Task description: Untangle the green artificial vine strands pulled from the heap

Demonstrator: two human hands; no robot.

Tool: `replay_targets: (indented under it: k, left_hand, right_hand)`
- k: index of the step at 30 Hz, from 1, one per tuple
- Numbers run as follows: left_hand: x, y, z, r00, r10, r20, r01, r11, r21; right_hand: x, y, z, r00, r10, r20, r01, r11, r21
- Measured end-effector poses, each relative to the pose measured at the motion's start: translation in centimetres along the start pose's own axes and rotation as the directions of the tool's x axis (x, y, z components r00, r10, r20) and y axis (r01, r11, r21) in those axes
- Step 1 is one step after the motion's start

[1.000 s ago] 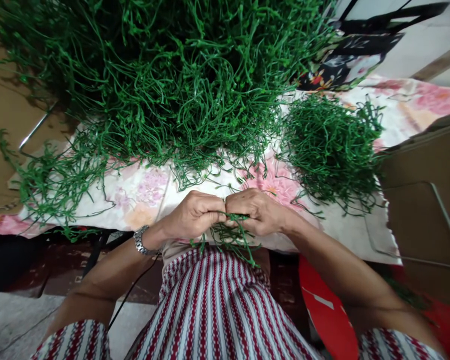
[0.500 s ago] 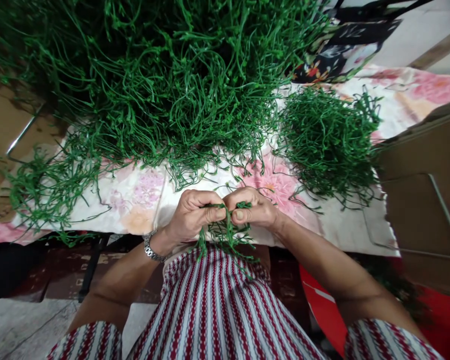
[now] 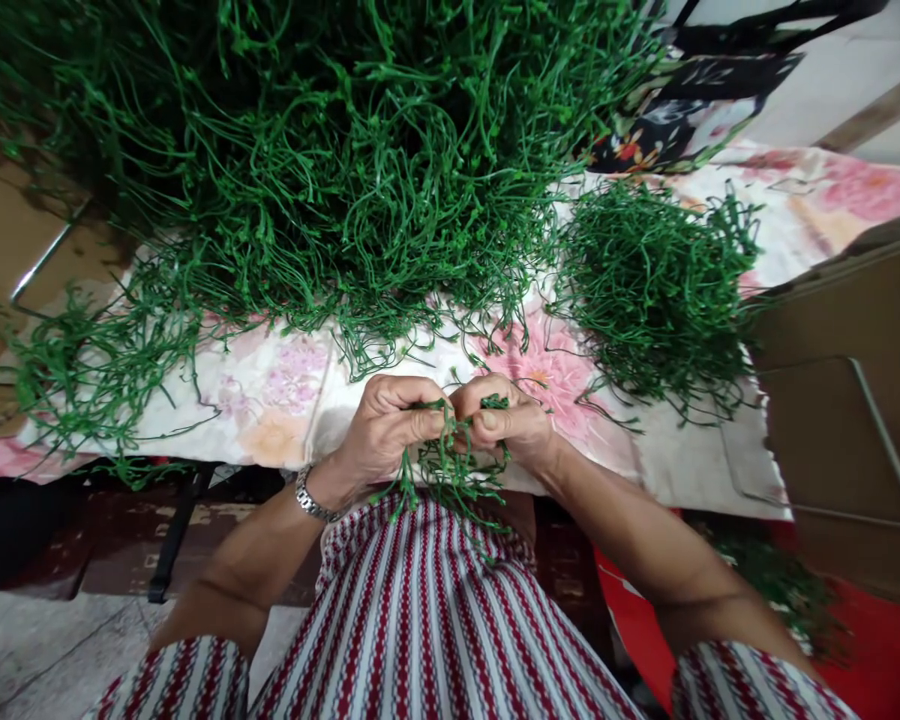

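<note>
My left hand [image 3: 394, 425], with a metal watch at its wrist, pinches thin green stems between thumb and fingers. Close beside it, my right hand [image 3: 506, 420] is closed on the same small bunch of green stems [image 3: 454, 465]. The branching ends dangle below both hands, over the striped clothing. Beyond the hands lies a very large heap of green stems [image 3: 360, 170]. A smaller pile [image 3: 660, 280] rests to the right on the flowered cloth [image 3: 285, 390].
Loose stems [image 3: 105, 370] spread over the cloth's left part. Cardboard with a metal wire handle [image 3: 855, 430] stands at the right, more cardboard [image 3: 30, 220] at the left. A dark floral bag [image 3: 690, 110] sits at the back right. Something red [image 3: 870, 640] is low at the right.
My hands have shifted slightly at the same spot, and the held stems hang in a different tangle between them. The view has moved a little.
</note>
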State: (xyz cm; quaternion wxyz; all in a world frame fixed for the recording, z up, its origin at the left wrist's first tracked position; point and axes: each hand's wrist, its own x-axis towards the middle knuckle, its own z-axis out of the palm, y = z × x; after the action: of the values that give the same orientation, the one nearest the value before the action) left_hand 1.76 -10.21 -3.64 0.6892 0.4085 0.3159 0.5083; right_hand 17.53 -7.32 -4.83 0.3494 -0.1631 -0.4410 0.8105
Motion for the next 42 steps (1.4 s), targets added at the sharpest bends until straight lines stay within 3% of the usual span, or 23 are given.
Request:
replay_targets:
  k: [2,4,7,10,13,19,22,25,27,29,30,31,33,35,36,40,42]
  left_hand:
    - [0.1,-0.3,-0.3,0.999,0.048,-0.021,-0.049,0.997,-0.067]
    - [0.3,-0.6,-0.5,0.997,0.076,-0.025,-0.077,0.997,-0.031]
    - [1.0,-0.7,-0.6,0.993,0.105,-0.047,-0.103,0.994,0.039]
    - [1.9,-0.5,-0.6,0.979,0.141,-0.144,-0.151,0.987,-0.058]
    - [2.4,-0.3,-0.4,0.967,0.133,-0.219,-0.15,0.987,-0.063]
    - [2.1,-0.6,0.4,0.972,0.083,-0.219,-0.067,0.995,0.078]
    - [1.6,-0.7,0.2,0.974,0.042,-0.223,-0.028,0.998,0.063]
    - [1.3,-0.6,-0.2,0.968,0.018,-0.252,-0.002,0.998,0.061]
    - [1.2,-0.6,-0.3,0.969,0.012,-0.246,0.005,0.998,0.068]
    - [1.1,-0.6,-0.3,0.974,0.004,-0.227,0.013,0.997,0.072]
    - [1.0,-0.7,-0.3,0.976,-0.002,-0.22,0.019,0.997,0.073]
    - [1.0,-0.8,-0.2,0.976,-0.006,-0.216,0.023,0.997,0.076]
    - [1.0,-0.9,-0.1,0.977,-0.016,-0.215,0.036,0.995,0.092]
    - [0.9,-1.0,0.0,0.974,-0.023,-0.224,0.05,0.992,0.117]
    - [0.8,-1.0,0.1,0.973,-0.026,-0.231,0.057,0.99,0.127]
    - [0.7,-0.6,0.4,0.964,-0.033,-0.263,0.07,0.988,0.135]
    - [0.9,-0.3,0.7,0.967,-0.019,-0.256,0.053,0.99,0.129]
  right_hand:
    - [0.2,-0.5,-0.3,0.988,-0.151,-0.008,0.151,0.987,0.048]
    - [0.3,-1.1,-0.8,0.961,-0.275,-0.023,0.275,0.961,-0.001]
    - [0.2,-2.2,-1.5,0.935,-0.355,-0.016,0.335,0.895,-0.293]
    - [-0.4,-3.3,-2.0,0.932,-0.363,0.024,0.29,0.703,-0.649]
    - [-0.6,-3.8,-2.2,0.933,-0.36,0.022,0.229,0.545,-0.807]
    - [-0.9,-3.2,-1.9,0.944,-0.324,-0.06,0.177,0.651,-0.738]
    - [-1.7,-4.7,-1.7,0.92,-0.372,-0.125,0.129,0.585,-0.801]
    - [-2.4,-8.8,-2.9,0.826,-0.531,-0.19,0.052,0.407,-0.912]
    - [-2.6,-12.6,-5.0,0.702,-0.68,-0.212,-0.057,0.244,-0.968]
    - [-2.4,-16.5,-7.7,0.54,-0.822,-0.183,-0.228,0.067,-0.971]
    - [-2.3,-18.2,-9.1,0.499,-0.849,-0.175,-0.357,-0.017,-0.934]
    - [-2.2,-19.6,-10.5,0.487,-0.854,-0.184,-0.49,-0.092,-0.867]
    - [-2.3,-21.2,-12.5,0.557,-0.789,-0.258,-0.64,-0.21,-0.739]
    - [-2.7,-21.5,-13.6,0.638,-0.71,-0.299,-0.658,-0.3,-0.691]
    - [-3.0,-21.1,-13.8,0.656,-0.697,-0.289,-0.646,-0.321,-0.692]
    - [-4.2,-18.1,-12.2,0.595,-0.791,-0.14,-0.595,-0.317,-0.739]
    - [-4.4,-16.1,-10.5,0.613,-0.787,-0.076,-0.514,-0.324,-0.794]
